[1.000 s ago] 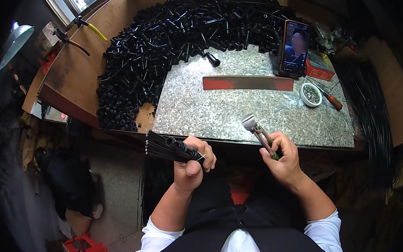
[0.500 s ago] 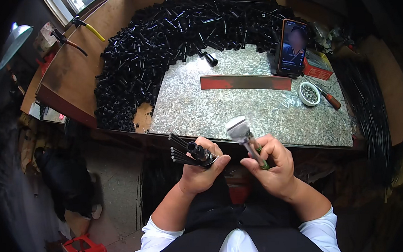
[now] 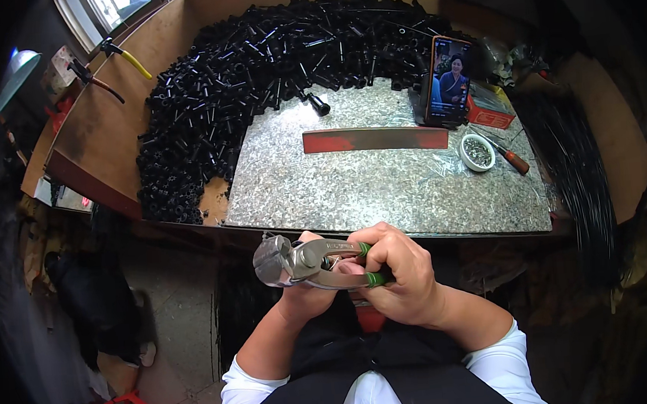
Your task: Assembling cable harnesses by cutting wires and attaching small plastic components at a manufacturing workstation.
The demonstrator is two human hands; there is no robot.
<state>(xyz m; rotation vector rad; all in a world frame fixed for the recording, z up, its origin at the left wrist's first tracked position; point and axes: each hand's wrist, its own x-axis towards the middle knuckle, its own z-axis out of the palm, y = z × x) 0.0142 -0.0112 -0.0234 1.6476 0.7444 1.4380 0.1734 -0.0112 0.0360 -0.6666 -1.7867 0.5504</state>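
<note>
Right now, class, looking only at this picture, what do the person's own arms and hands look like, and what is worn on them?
White sleeves, left and right, end around the elbows, leaving both forearms bare. The left hand, partly hidden, and the right hand show no gloves. No watch shows on either wrist.

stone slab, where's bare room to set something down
Bare: the slab between the red strip and the near edge; a smaller patch behind the strip, left of the phone. Crowded: heaped black parts at back and left; phone, white bowl and orange-handled tool at right.
</note>
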